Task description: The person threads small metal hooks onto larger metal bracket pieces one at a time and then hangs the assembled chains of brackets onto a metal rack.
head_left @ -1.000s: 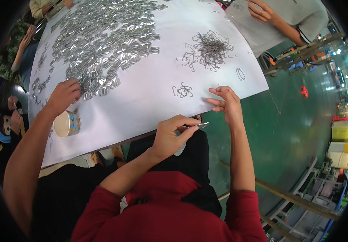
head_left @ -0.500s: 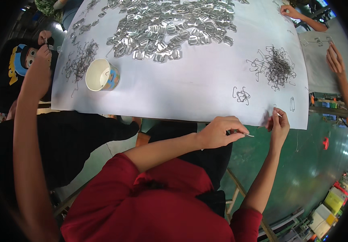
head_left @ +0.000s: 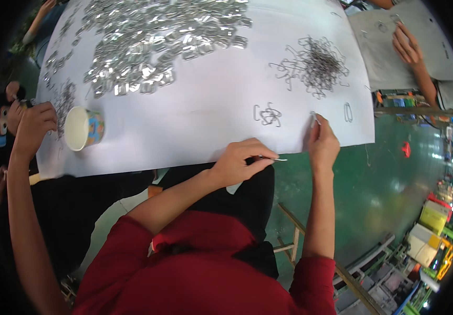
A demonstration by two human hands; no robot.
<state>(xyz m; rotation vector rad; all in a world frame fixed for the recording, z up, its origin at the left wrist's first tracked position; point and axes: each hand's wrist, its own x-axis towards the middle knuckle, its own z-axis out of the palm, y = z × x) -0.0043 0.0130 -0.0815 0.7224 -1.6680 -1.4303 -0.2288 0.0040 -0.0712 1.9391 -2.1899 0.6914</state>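
Note:
My left hand is closed in a pinch at the near table edge. A thin, flat silver metal piece sticks out past its thumb and forefinger. To its right, my right hand is above the edge of the white table, thumb and fingertips together around a small metal bit, probably bent wire but too small to make out. Between and beyond my hands lies a small cluster of bent wire hooks. An elongated wire loop lies right of my right hand.
A large heap of silver metal buckles covers the far left of the table. Wire hooks are piled at far right. A paper cup stands at left, near a co-worker's hand. Another person's hand is at right.
The whole view has shifted, so the table's contents appear farther left. My right hand has moved slightly farther over the table. The left co-worker's hand has come to the hooks beside the cup.

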